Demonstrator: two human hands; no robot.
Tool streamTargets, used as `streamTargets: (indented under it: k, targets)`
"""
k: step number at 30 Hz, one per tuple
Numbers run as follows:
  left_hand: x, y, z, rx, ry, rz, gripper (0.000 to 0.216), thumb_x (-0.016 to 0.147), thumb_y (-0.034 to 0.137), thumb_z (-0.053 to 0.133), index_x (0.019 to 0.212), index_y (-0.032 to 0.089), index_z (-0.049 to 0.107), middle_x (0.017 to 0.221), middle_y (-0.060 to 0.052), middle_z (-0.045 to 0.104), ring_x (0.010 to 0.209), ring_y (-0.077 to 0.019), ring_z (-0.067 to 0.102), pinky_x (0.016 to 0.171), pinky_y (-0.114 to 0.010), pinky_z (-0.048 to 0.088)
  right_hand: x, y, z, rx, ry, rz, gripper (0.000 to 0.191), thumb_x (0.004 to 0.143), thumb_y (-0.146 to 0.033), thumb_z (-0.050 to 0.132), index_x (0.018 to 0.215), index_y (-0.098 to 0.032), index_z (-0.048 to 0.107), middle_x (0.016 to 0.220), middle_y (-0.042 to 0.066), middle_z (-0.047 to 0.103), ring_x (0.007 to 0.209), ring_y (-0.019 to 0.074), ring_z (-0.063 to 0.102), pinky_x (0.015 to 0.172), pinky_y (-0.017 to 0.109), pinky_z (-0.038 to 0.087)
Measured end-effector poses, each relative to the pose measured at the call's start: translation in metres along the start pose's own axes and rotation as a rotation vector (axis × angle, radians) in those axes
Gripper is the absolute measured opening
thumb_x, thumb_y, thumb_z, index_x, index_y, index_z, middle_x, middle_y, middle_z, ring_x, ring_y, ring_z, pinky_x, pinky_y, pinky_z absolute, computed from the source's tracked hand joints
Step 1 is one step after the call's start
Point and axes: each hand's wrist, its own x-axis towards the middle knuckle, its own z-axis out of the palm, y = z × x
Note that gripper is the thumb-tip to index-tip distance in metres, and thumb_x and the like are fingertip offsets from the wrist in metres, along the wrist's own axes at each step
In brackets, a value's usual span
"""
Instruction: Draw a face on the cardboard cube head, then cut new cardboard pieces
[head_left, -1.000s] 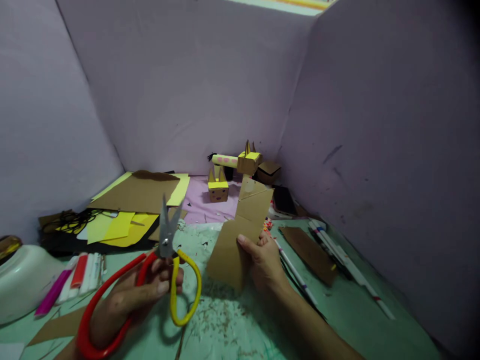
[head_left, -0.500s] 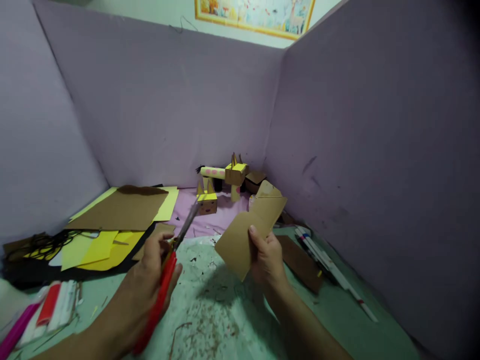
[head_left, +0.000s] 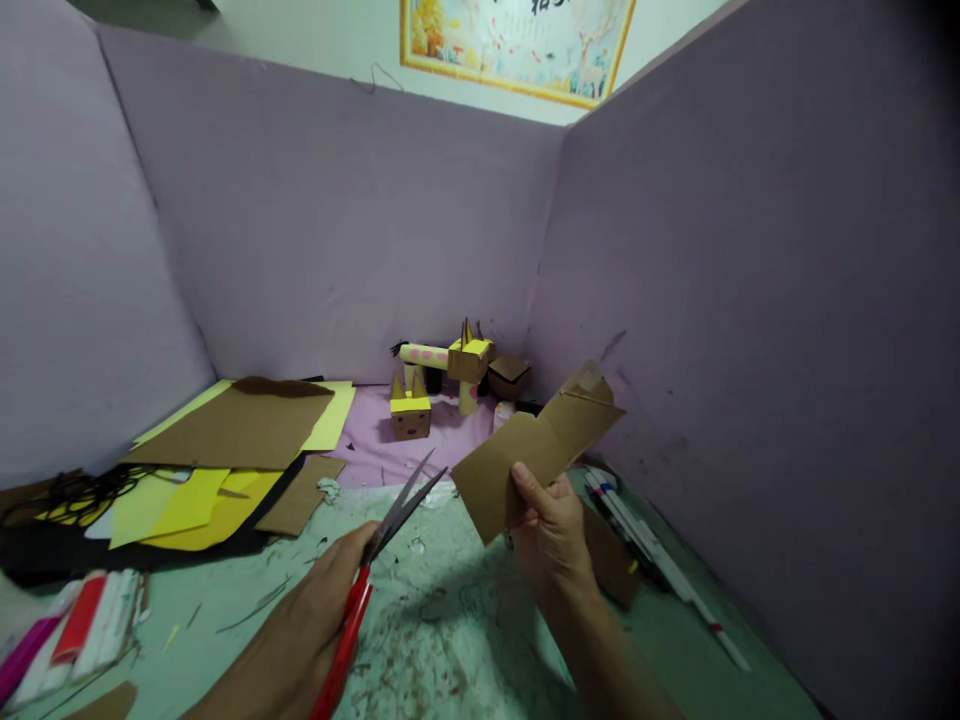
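Observation:
My left hand (head_left: 330,590) is closed around red-handled scissors (head_left: 351,625). Their blades are parted and point up and to the right, just left of the cardboard and apart from it. In my right hand (head_left: 553,525) is a piece of brown cardboard (head_left: 517,460), pinched with the thumb on top. A narrower flap of it reaches up to the right. Behind the hands stands a small cardboard box head (head_left: 410,420) with a yellow top, pointed ears and a drawn face. Farther back is a cardboard animal (head_left: 450,358) with a pink-spotted yellow body.
Cardboard and yellow sheets (head_left: 232,425) lie stacked at left, with tangled black cord (head_left: 75,500) beside them. Markers (head_left: 82,625) sit at near left, white-barrelled pens (head_left: 667,560) at right. Purple panels (head_left: 337,220) enclose the green table (head_left: 427,620), which carries scraps.
The scissors' blades have opened apart. The cardboard in my right hand has shifted right and turned, its flap now pointing farther right. The camera view has tilted slightly upward.

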Motion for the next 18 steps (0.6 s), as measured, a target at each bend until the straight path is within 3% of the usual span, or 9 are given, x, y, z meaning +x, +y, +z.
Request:
streamTargets:
  k: [4,9,14,18]
  targets:
    - [-0.006,0.012,0.006,-0.127,-0.039,-0.043,0.032,0.074,0.032,0.065,0.105,0.032,0.072,0.106,-0.006,0.073,0.1,-0.0353,0.064,0.081,-0.036,0.052,-0.007,0.004,0.001,-0.04,0.002,-0.038,0.055,0.048,-0.026,0.089,0.096,-0.02,0.062,0.08,0.001,0.076,0.076,0.0209,0.07,0.076,0.034,0.055]
    - [-0.01,0.021,0.01,-0.226,-0.05,-0.05,0.032,0.074,0.029,0.066,0.105,0.033,0.072,0.095,-0.005,0.073,0.1,-0.0354,0.063,0.083,-0.037,0.051,-0.017,0.014,0.001,-0.12,-0.045,-0.033,0.065,0.049,-0.027,0.09,0.106,-0.019,0.06,0.082,0.003,0.077,0.08,0.021,0.071,0.077,0.032,0.054]
    - [-0.01,0.026,0.011,-0.102,-0.045,-0.019,0.032,0.075,0.032,0.066,0.107,0.03,0.071,0.107,-0.007,0.072,0.101,-0.0346,0.063,0.087,-0.036,0.05,-0.02,0.017,0.0,-0.155,-0.077,-0.037,0.069,0.053,-0.029,0.09,0.113,-0.019,0.058,0.087,0.004,0.077,0.082,0.0207,0.071,0.079,0.032,0.054]
    - [-0.003,0.021,-0.008,-0.006,-0.084,-0.056,0.031,0.073,0.033,0.069,0.104,0.03,0.072,0.108,-0.006,0.073,0.101,-0.0336,0.065,0.086,-0.033,0.05,-0.017,0.011,0.0,-0.1,-0.052,0.008,0.06,0.057,-0.034,0.088,0.108,-0.02,0.06,0.084,0.004,0.077,0.077,0.0231,0.072,0.074,0.035,0.055]
